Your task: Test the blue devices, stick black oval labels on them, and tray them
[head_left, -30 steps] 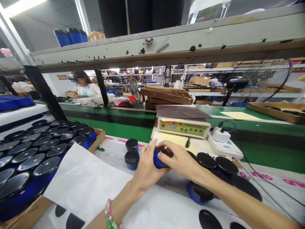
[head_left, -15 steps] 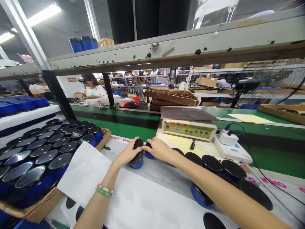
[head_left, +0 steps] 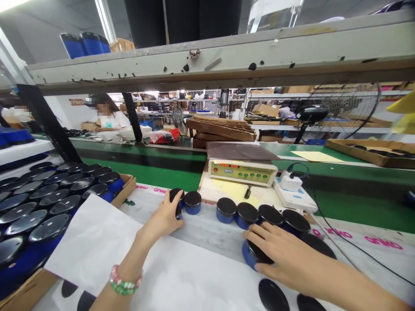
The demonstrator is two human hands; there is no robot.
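Hands [head_left: 167, 217] parted, gripping canisters [head_left: 249, 256], canister-filled cardboard tray [head_left: 125, 192]

The left hand [head_left: 164, 218] hides much of a dark-lidded container [head_left: 175, 192], so how many pieces its fingers touch cannot be told, while the right hand [head_left: 282, 248] covers part of the lid and side of a blue container [head_left: 249, 255]. The bottom edge crops the white sheet [head_left: 188, 268] and a black disc [head_left: 308, 303], the left edge the cardboard tray [head_left: 128, 190], the top edge the tall black cylinders [head_left: 181, 21], and the right edge a blurred yellow thing [head_left: 403, 123]. The control box's display [head_left: 228, 171] is too small to read.
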